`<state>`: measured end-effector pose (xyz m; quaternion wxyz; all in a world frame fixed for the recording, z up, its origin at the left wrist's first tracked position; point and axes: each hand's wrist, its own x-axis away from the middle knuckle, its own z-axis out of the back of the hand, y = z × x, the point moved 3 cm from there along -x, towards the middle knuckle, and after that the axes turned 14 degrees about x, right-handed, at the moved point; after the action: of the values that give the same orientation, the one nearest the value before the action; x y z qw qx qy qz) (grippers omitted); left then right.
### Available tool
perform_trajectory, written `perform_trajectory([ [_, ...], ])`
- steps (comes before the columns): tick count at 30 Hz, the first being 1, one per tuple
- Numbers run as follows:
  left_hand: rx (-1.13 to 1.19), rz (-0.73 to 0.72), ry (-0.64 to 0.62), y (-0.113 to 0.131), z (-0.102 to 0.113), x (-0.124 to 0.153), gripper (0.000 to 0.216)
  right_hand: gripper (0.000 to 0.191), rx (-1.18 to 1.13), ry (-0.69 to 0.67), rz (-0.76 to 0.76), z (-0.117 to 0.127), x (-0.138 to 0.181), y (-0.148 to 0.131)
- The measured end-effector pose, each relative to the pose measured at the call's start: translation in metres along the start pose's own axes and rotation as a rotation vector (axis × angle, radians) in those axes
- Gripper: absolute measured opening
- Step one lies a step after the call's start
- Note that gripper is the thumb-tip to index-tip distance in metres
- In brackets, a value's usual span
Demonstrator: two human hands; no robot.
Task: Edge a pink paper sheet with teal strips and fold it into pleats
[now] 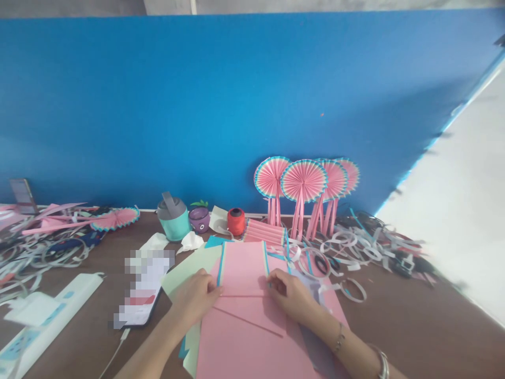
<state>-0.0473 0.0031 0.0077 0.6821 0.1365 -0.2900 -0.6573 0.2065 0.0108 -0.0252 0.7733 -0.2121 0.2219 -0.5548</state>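
A pink sheet of paper (244, 268) with blue and cream side borders lies in front of me, its near edge between my hands. My left hand (201, 295) pinches its lower left corner, thumb along the edge. At the lower right corner my right hand (290, 295) has its fingers curled in and closed on the edge. Underneath is a larger pink sheet (252, 352) on a stack with pale green paper (193, 268). A thin dark line runs slantwise across the pink paper below my hands; I cannot tell whether it is a stick or an edge.
Round pink paper fans (303, 181) lean on the blue partition (197, 105). A pleated pink paper (266, 234), a red spool (235, 222), a purple cup (199, 219) and a teal cup (173, 218) stand behind. Paper scraps (351, 247), black scissors (321, 263), a phone (144, 295) and a power strip (51, 321) flank the stack.
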Motion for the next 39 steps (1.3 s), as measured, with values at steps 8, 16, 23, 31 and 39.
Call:
perform_trajectory([
  [8,-0.015,0.017,-0.012,0.005,0.001,0.002,0.026,0.008,-0.049,-0.018,0.008,-0.001,0.000,0.000],
  [16,-0.028,0.001,-0.015,0.009,0.002,0.004,0.026,0.015,-0.003,-0.027,0.004,-0.002,-0.001,0.000],
  [23,-0.020,-0.010,-0.019,0.009,0.002,0.003,0.026,0.018,-0.016,-0.039,0.011,-0.003,-0.001,0.002],
  [31,-0.093,-0.026,-0.035,0.008,-0.001,0.003,0.022,0.017,0.107,-0.049,0.000,-0.001,0.001,-0.005],
  [39,-0.242,-0.452,-0.039,0.035,-0.020,0.020,0.044,0.040,0.492,-0.021,0.262,-0.001,0.012,-0.021],
])
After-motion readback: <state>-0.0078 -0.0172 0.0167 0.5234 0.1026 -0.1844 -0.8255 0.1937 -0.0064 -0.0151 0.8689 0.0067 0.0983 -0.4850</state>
